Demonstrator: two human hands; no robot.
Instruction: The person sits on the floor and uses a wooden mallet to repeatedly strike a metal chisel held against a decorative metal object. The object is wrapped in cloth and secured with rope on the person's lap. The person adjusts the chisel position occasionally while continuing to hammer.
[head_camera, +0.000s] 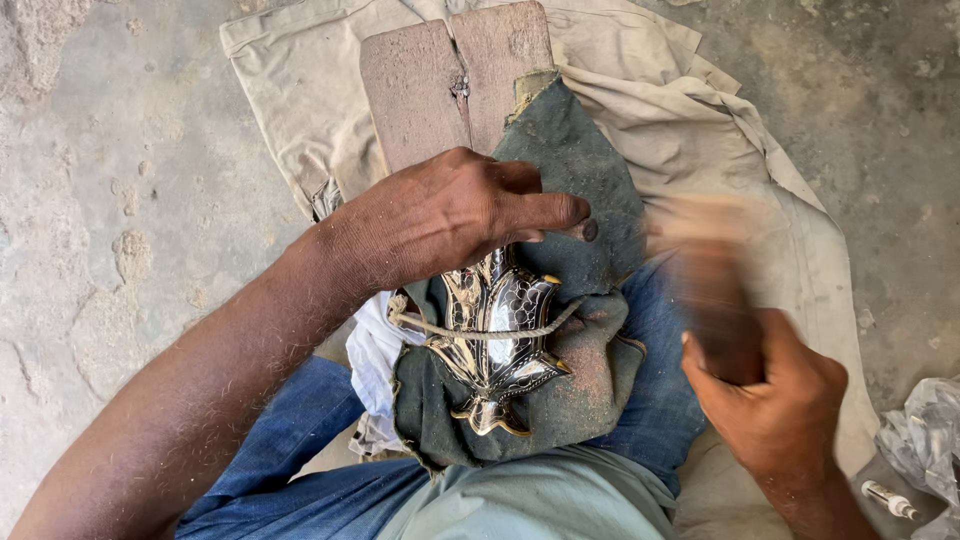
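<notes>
Beige cloth (700, 130) on floor, wooden board (440, 80) on top. Dark rag (585, 170) cushions shiny metal ornament (495, 345) on lap. Left hand (450, 215) presses down on it, fingers together. Right hand (775, 400) grips blurred wooden tool (715, 290). Keep ornament pinned; short controlled strokes.

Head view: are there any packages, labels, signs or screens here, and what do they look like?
No signs or screens.
Plastic bag: bottom right on the floor, crumpled, clear-grey.
Small tube: beside the bag at the bottom right edge, slim, white with a dark band; any label too small to tell.
</notes>
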